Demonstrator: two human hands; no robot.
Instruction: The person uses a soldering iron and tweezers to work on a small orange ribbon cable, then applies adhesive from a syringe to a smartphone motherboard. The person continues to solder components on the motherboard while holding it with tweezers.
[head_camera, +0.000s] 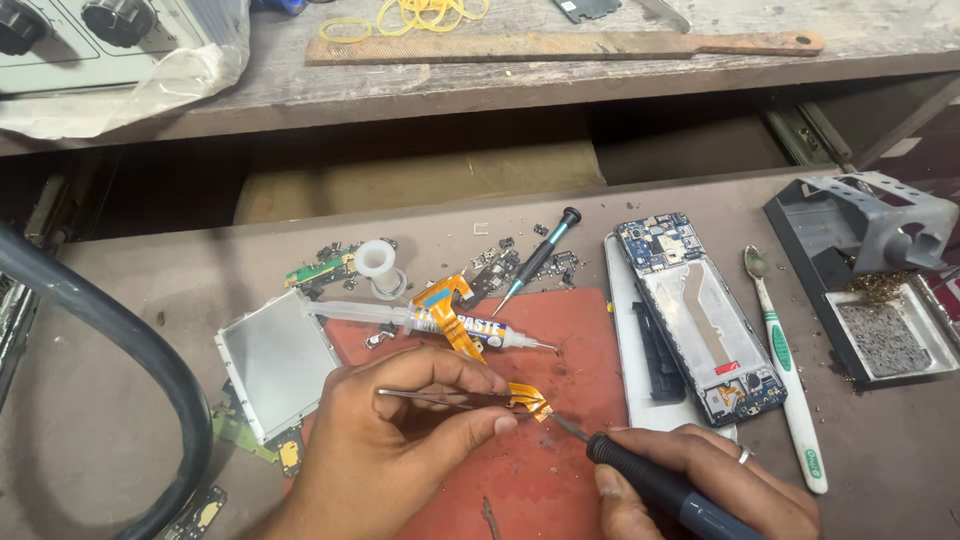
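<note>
A worn brown table (120, 420) fills the view, with a scuffed wooden shelf (500, 75) above it carrying a long wooden stick (560, 46) and yellow rubber bands (425, 14). A red work mat (575, 345) lies at the table's centre, littered with small electronic scraps. To the right stands a grey soldering-iron stand (860, 250) with a tray, beside a green-and-white toothbrush (790, 375) and an opened phone (700, 315) showing its circuit boards. A bare metal screen frame (275, 362) sits at the mat's left edge, a thick dark hose (120, 330) curving past it. A syringe of paste (430, 322) and a black-handled screwdriver (537, 260) lie above the hands. The left hand (395, 440) pinches slim metal tweezers (440, 397) between thumb and fingers, pressing down the end of an orange flex cable (470, 345) on the mat. The right hand (715, 485), ring on one finger, grips a dark soldering iron (640, 475), its tip right at the cable's folded end.
</note>
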